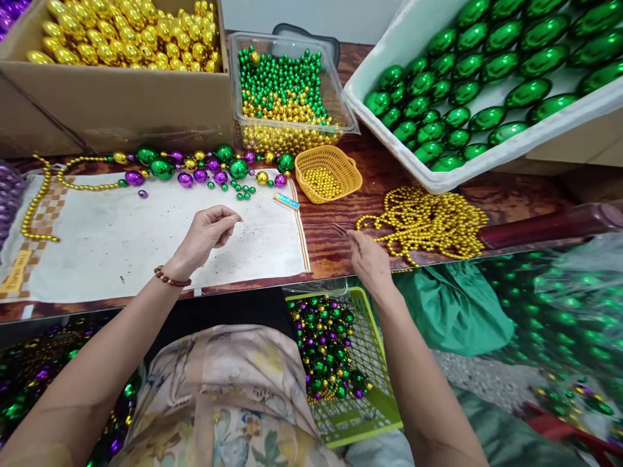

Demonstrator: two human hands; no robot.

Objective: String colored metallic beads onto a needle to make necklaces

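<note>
My left hand (207, 235) hovers over a white cloth (146, 233), fingers pinched on a thin clear thread (272, 224) that runs toward my right hand (368, 256). My right hand is pinched on the other end of the thread, next to a pile of small gold bead strands (428, 220). Beyond my left hand lies a strung row of green, purple and gold beads (204, 165) along the cloth's far edge, with a small tube (286, 201) beside it.
A cardboard box of gold beads (121, 32), a clear tub of green and gold beads (287, 91), a small yellow basket (327, 172) and a white bin of large green beads (487, 71) line the back. A green basket of mixed beads (335, 350) sits below the table edge.
</note>
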